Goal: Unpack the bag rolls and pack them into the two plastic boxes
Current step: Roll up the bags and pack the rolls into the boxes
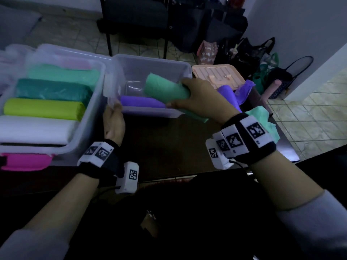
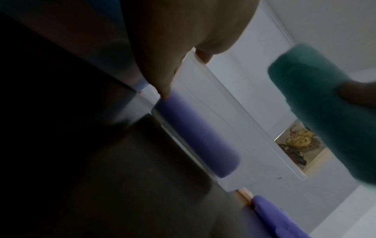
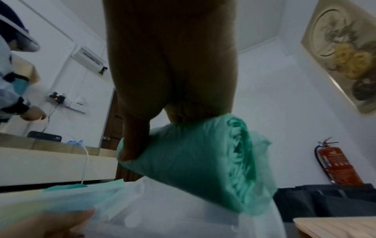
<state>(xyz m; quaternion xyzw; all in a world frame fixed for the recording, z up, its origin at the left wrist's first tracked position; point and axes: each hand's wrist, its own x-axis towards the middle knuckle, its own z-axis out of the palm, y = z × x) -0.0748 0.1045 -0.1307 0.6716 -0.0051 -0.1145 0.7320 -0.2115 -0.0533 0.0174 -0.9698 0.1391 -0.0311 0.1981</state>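
Two clear plastic boxes stand side by side on the dark table. The left box (image 1: pixel 90 117) is filled with white, lime, dark teal, mint and pink rolls. The right box (image 1: pixel 150 70) holds one purple roll (image 1: pixel 140 102) along its near wall. My right hand (image 1: pixel 180 94) grips a mint green bag roll (image 1: pixel 165 89) and holds it tilted above the right box; in the right wrist view my thumb presses the green roll (image 3: pixel 193 161). My left hand (image 1: pixel 113 109) grips the right box's near left corner, by the purple roll (image 2: pixel 195 136) and the box rim (image 2: pixel 223 112).
A peach lid (image 1: pixel 216 74) lies behind the right box. Empty purple wrapper (image 1: pixel 234 91) and green wrapper (image 1: pixel 262 121) lie at the table's right end. A pink lid (image 1: pixel 24 161) pokes out under the left box. A chair and several bags stand on the floor beyond.
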